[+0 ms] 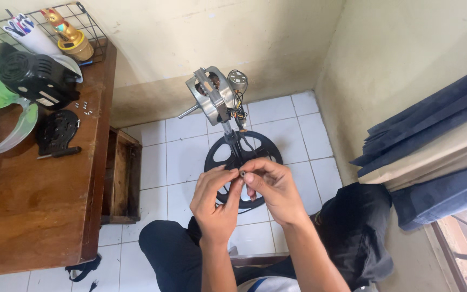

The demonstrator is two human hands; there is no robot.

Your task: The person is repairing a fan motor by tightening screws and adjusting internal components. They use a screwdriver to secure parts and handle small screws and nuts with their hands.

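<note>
Evidently, a tiny dark part [242, 173], too small to identify, is pinched between the fingertips of the left hand [215, 199] and the right hand [272, 189], both narrowly closed on it, raised close to the camera so it can be seen. It is held directly above the round black fan base [260, 143] on the tiled floor. Its long axis cannot be told. Behind the base, the bare fan motor [212, 96] is carried on the upright stand, its shaft pointing left, toward the wooden table [39, 216].

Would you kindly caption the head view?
Both hands, left hand and right hand, pinch a small part above a stripped fan motor.
</note>
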